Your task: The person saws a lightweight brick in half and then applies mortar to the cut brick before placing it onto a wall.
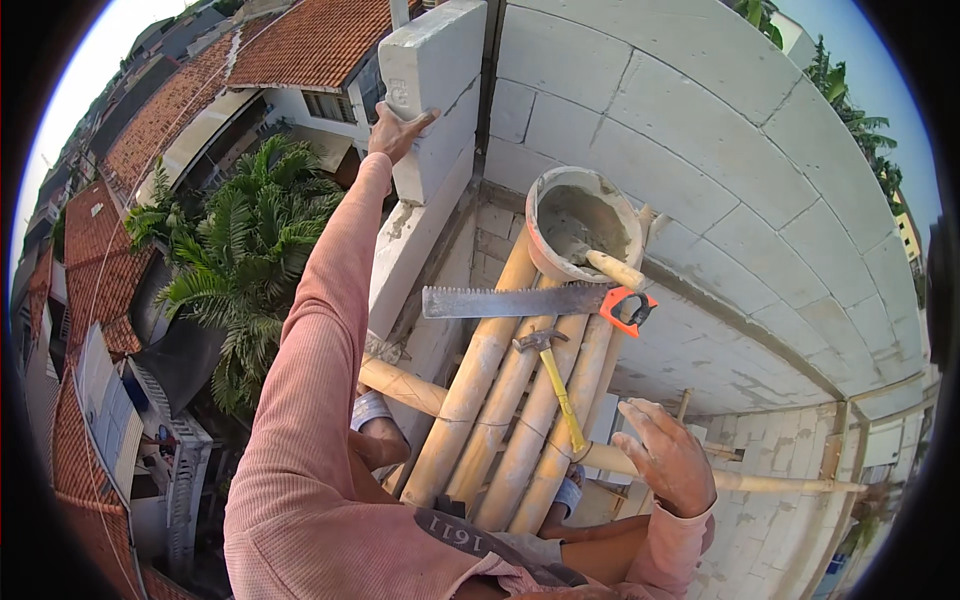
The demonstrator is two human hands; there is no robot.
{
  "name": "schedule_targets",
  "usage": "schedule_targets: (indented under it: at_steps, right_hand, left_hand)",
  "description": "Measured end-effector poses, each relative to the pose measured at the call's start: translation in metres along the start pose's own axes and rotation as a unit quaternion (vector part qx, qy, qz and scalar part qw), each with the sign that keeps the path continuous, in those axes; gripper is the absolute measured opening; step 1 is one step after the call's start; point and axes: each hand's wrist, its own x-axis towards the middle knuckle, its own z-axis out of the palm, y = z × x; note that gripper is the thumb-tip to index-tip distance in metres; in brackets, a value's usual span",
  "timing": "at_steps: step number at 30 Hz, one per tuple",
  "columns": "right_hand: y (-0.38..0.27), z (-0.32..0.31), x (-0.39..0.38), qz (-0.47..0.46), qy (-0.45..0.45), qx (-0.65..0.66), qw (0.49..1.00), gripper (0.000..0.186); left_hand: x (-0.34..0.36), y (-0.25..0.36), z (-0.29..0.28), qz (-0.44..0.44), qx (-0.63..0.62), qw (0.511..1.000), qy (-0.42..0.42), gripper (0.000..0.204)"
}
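Note:
My left arm stretches forward to a pale lightweight concrete block [440, 60] on top of the low wall at the upper middle. My left hand [398, 133] spans the lower part of the block's near end, thumb on one side and fingers toward the other. My right hand [667, 460] hovers at the lower right, fingers loosely bent and apart, with nothing in it. Between my hands, a hand saw [515, 302] with an orange handle lies across bamboo poles. Below the saw is a claw hammer [555, 375] with a yellow handle. A bucket [585, 225] holds grey mortar and a wooden-handled tool [615, 270].
Bamboo poles [470, 415] lashed together form the platform under me, with a cross pole [740, 482] running right. A tall block wall [690, 150] rises ahead and to the right. Beyond the low wall [400, 270], on the left, are a drop, palm fronds [255, 270] and tiled roofs [310, 45].

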Motion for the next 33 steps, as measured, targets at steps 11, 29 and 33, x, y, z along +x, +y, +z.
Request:
schedule_targets:
  at_steps: [11, 29, 33]
  right_hand:
    - [0.000, -0.005, 0.000, -0.015, 0.015, -0.005, 1.000, 0.040]
    - [0.002, 0.001, -0.004, 0.011, -0.014, 0.017, 1.000, 0.041]
    - [0.014, 0.008, -0.005, -0.039, 0.005, 0.007, 0.999, 0.041]
  left_hand:
    - [0.007, -0.002, 0.014, 0.149, -0.040, 0.982, 0.110, 0.119]
    - [0.000, 0.007, -0.004, 0.058, -0.017, 0.998, 0.024, 0.104]
    - [-0.003, 0.014, -0.007, 0.064, -0.042, 0.997, 0.006, 0.115]
